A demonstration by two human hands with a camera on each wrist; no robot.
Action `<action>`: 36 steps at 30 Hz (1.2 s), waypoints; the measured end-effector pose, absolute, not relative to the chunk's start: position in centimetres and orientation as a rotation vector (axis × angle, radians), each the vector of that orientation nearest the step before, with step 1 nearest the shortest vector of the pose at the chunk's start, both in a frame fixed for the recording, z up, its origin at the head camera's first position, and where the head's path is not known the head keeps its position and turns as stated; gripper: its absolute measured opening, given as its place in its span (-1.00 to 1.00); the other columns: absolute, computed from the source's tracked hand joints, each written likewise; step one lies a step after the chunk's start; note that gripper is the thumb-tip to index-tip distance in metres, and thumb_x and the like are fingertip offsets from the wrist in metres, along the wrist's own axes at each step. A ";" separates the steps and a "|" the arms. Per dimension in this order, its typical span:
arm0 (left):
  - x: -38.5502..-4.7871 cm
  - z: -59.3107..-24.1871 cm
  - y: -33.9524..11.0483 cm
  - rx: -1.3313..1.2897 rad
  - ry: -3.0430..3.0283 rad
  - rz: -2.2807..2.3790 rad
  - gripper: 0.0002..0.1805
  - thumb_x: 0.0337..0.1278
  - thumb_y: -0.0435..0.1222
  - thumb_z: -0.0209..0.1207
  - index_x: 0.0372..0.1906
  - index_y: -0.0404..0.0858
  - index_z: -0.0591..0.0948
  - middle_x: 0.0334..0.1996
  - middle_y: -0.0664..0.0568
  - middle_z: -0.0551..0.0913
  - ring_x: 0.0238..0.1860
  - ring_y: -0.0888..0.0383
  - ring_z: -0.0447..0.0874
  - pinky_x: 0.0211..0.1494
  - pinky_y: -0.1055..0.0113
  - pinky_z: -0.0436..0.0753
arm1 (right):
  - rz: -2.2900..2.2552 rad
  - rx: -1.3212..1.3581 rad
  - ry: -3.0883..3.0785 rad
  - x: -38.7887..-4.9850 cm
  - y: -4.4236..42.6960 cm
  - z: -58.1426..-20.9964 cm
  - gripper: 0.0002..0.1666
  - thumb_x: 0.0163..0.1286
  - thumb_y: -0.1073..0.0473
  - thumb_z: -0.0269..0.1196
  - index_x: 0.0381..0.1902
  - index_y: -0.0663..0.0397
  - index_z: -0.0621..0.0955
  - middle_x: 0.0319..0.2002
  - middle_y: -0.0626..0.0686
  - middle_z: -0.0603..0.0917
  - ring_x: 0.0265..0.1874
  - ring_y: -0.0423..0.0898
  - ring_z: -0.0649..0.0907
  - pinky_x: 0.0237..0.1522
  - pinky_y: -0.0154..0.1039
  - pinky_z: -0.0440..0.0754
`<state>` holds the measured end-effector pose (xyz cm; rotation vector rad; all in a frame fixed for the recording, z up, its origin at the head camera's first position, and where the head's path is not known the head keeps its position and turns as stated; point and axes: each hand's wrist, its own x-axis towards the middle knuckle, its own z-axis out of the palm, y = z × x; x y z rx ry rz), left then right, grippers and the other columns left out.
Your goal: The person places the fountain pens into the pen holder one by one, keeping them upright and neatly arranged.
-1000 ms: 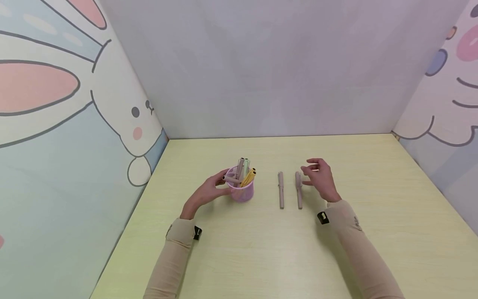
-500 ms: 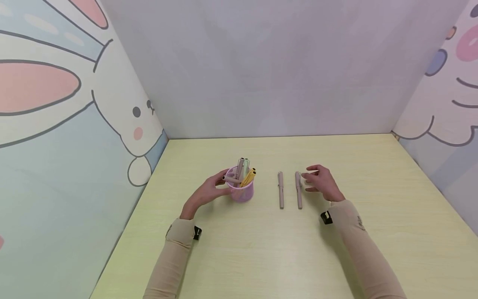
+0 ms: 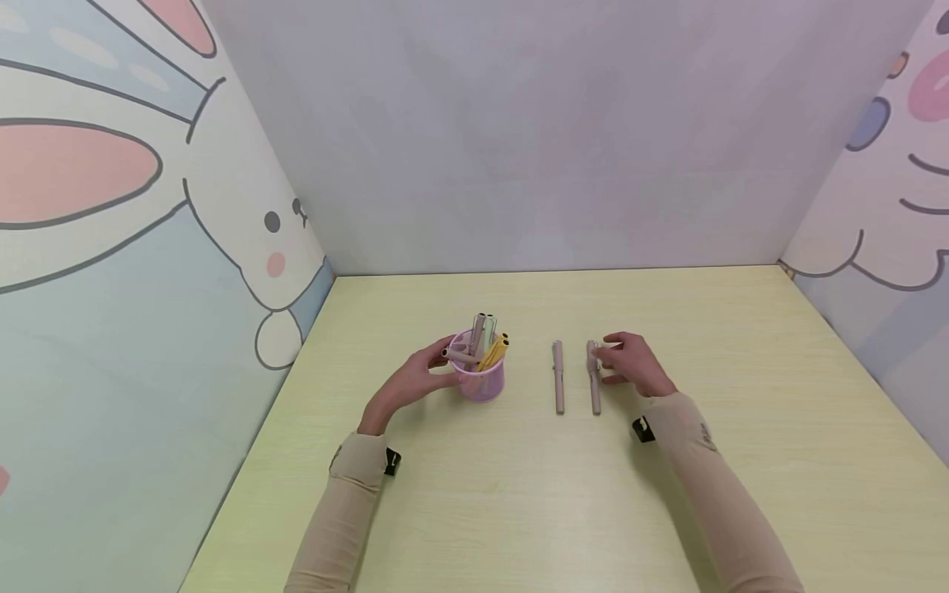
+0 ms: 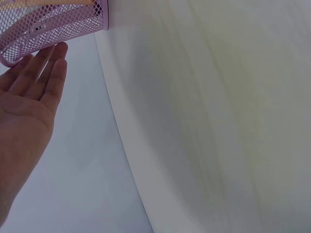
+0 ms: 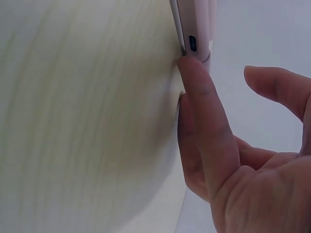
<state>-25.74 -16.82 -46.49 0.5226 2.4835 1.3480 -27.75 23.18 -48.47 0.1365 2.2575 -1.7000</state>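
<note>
A purple mesh pen holder [image 3: 480,385] stands on the table, with grey-pink, pale green and yellow pens in it. My left hand [image 3: 412,380] holds its left side, thumb in front and fingers behind; in the left wrist view those fingers [image 4: 54,80] touch the mesh. To the right lie two grey-pink pens side by side, a left pen [image 3: 558,377] and a right pen [image 3: 595,387]. My right hand [image 3: 634,362] is at the right pen, one fingertip touching its upper part. In the right wrist view another finger stays apart from the pen [image 5: 194,26].
Pale wood-look table [image 3: 474,511] under everything. A plain grey wall [image 3: 519,148] rises at the back, and cartoon-printed panels flank both sides, the left one showing a rabbit [image 3: 245,206].
The right hand first drew back slightly from the right pen, then came left again and put a fingertip on it. The left hand and pen holder stayed in place.
</note>
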 end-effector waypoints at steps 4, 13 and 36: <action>-25.8 -46.6 -16.8 0.517 2.480 1.346 -0.10 0.31 -0.08 0.34 0.63 -0.18 0.21 0.51 -0.19 0.34 0.44 -0.25 0.36 0.48 -0.16 0.35 | -1.669 0.143 2.259 -28.0 23.0 -48.5 -0.26 0.56 0.25 0.15 0.48 0.59 0.16 0.19 0.42 0.40 0.08 0.18 0.53 -0.15 -0.17 0.79; -25.8 -46.5 -16.9 0.537 2.479 1.353 -0.10 0.30 -0.06 0.35 0.63 -0.18 0.22 0.50 -0.17 0.35 0.43 -0.24 0.37 0.47 -0.15 0.36 | -1.577 0.125 2.322 -28.3 22.8 -48.7 -0.34 0.50 0.30 0.13 0.41 0.63 0.27 0.23 0.49 0.42 0.01 0.15 0.54 -0.22 -0.19 0.79; -25.9 -46.7 -16.9 0.551 2.466 1.363 -0.11 0.32 -0.09 0.34 0.63 -0.18 0.21 0.50 -0.17 0.35 0.44 -0.24 0.36 0.49 -0.15 0.33 | -1.489 0.060 2.410 -28.1 22.9 -49.1 -0.35 0.45 0.35 0.21 0.40 0.53 0.29 0.08 0.45 0.51 -0.19 0.09 0.69 -0.24 -0.15 0.79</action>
